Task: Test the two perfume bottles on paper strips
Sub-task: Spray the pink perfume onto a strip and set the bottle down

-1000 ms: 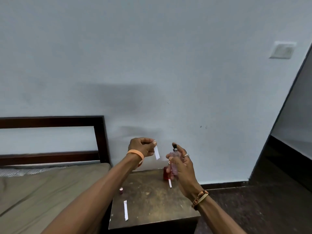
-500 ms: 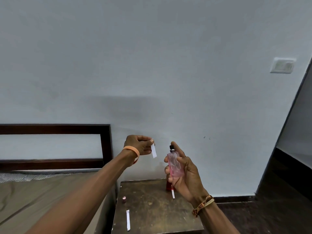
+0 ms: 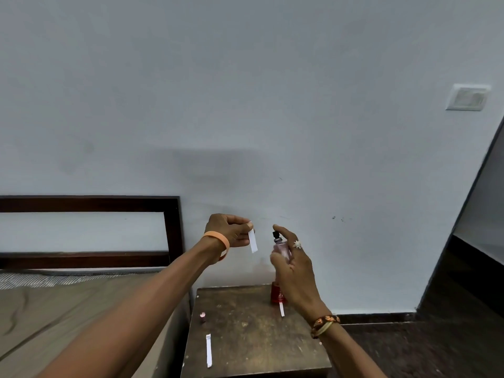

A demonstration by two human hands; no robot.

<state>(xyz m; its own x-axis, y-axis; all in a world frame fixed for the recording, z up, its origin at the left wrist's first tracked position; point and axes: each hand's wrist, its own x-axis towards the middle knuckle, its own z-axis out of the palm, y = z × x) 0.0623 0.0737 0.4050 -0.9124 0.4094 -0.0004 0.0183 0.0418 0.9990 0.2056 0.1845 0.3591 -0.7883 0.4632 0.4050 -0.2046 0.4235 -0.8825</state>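
Note:
My left hand [image 3: 230,230] pinches a short white paper strip [image 3: 252,240] that hangs down from thumb and forefinger. Just to its right, my right hand [image 3: 293,264] grips a small pink perfume bottle [image 3: 281,247] upright, forefinger lying over its black spray top [image 3: 276,235], which faces the strip. A red perfume bottle [image 3: 276,294] stands on the dark wooden side table [image 3: 245,336], half hidden behind my right hand. A second paper strip [image 3: 281,309] lies in front of it. A third strip [image 3: 209,350] lies near the table's front left.
A small pink cap [image 3: 202,317] stands at the table's left edge. A bed [image 3: 54,309] with a dark wooden headboard [image 3: 171,227] adjoins the table on the left. A pale wall stands behind; a dark doorway [image 3: 477,268] opens at the right.
Both hands have stayed raised close together. My right forefinger has come onto the spray top and the bottle now sits deeper behind my fingers. The camera tilted slightly.

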